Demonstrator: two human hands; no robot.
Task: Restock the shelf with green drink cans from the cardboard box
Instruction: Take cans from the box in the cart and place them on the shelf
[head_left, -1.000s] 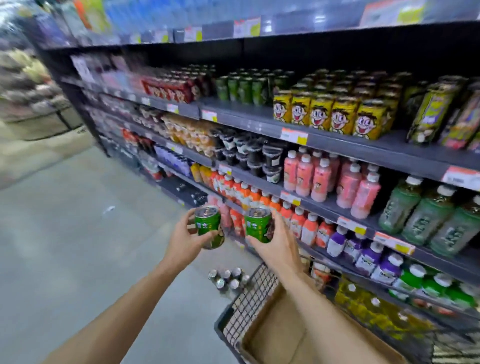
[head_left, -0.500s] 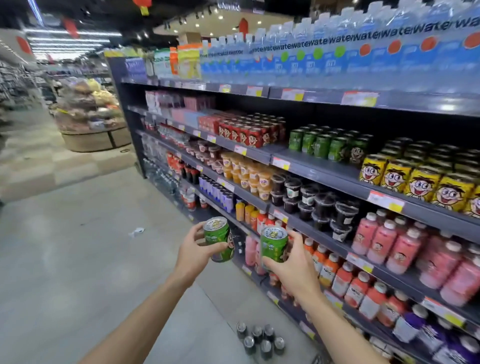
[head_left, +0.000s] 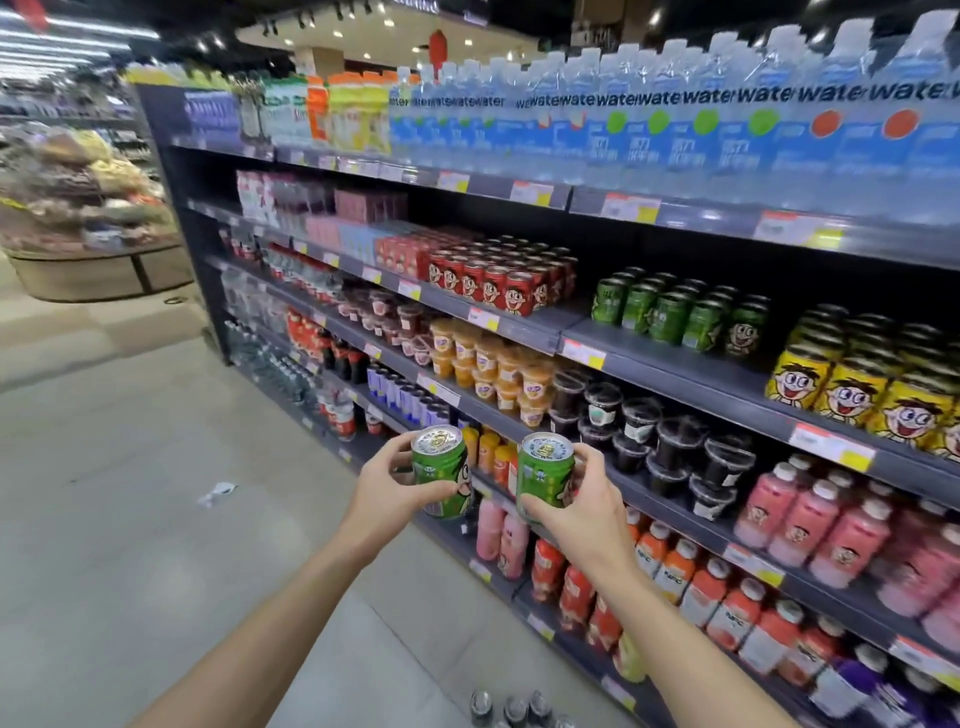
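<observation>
Fingers and thumb of the left hand (head_left: 387, 491) are wrapping round the side of one green can (head_left: 441, 470), gripping it at mid-height, while the right hand (head_left: 582, 506) is clamping a second green can (head_left: 545, 475) the same way, thumb across the front and fingers curling behind. Both cans are being held upright, tops showing, just beside each other and out in front of the lower rows of the shelf (head_left: 675, 371). Their destination appears to be the group of green cans (head_left: 680, 312) standing up and to the right, between the red cans (head_left: 498, 278) and the yellow cans (head_left: 857, 374). The cardboard box is not in view.

To do this step well, the person is probably best keeping each can vertical and the grip low enough that the fingertips clear the shelf surface on set-down. Bare shelf is showing in front of the green row, so the new cans could go down there one at a time, labels facing the aisle and lined up with the existing columns. The hazard lies in nudging the front cans already standing, or clipping the shelf above on the way in.
</observation>
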